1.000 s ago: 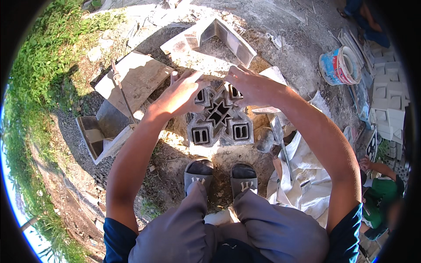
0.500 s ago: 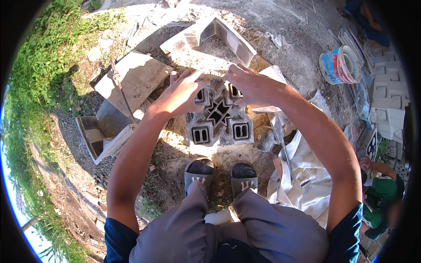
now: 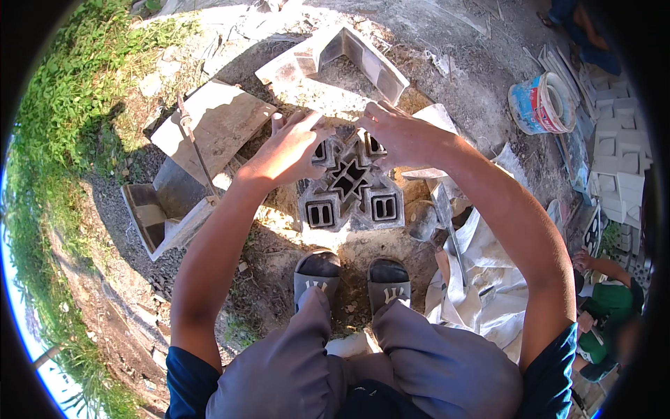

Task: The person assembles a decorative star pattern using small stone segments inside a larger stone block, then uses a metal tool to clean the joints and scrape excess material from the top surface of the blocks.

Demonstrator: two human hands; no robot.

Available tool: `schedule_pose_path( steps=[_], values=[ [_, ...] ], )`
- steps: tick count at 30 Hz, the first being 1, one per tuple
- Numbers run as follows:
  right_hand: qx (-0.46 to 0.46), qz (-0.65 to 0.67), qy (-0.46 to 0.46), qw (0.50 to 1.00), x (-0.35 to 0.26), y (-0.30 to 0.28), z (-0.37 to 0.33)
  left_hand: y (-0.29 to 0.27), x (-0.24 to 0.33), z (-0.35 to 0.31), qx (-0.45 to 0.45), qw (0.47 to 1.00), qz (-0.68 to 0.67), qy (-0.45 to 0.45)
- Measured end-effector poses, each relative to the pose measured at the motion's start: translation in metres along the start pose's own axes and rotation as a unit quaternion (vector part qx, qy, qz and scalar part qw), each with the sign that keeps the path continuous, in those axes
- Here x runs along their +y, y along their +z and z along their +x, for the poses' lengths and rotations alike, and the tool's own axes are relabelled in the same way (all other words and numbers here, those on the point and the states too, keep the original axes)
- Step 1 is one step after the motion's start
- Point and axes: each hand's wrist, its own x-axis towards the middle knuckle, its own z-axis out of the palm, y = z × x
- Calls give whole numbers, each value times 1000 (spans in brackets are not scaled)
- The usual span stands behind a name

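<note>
A grey openwork vent block [image 3: 347, 202] lies on the ground in front of my feet, with a star-shaped hollow in its middle and square hollows near its corners. My left hand [image 3: 296, 148] is closed around its far left corner, the thumb reaching in toward the nearer side. At the far right corner my right hand [image 3: 396, 137] has its fingers bent over the edge. The fingertips of both hands are partly hidden. A trowel [image 3: 452, 241] rests to the right of the block.
Beyond the block stands an angled mould frame [image 3: 373, 68]; another mould piece [image 3: 167, 202] and a board [image 3: 213, 126] lie at left. A bucket [image 3: 541, 105] stands far right near stacked pale blocks [image 3: 618, 157]. White sheeting [image 3: 488, 279] covers ground at right. A person in green [image 3: 607, 321] works there.
My hands and the block have hardly moved. At the right edge, the person in green has shifted an arm, and a second hand now shows.
</note>
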Motion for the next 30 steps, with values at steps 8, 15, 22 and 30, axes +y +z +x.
schedule_pose_path(
  steps=[8,15,22,30],
  values=[
    [9,-30,8,999,1,4,0,-5,4,-1,-26,999,-17,-16],
    [5,-19,6,1000,-5,-6,-3,-3,3,-2,-18,1000,-9,-19],
    [9,9,12,1000,-4,-5,-3,4,-3,0,2,1000,0,-5],
    [-17,14,36,999,-8,-11,-3,3,-2,0,13,1000,13,0]
  ],
)
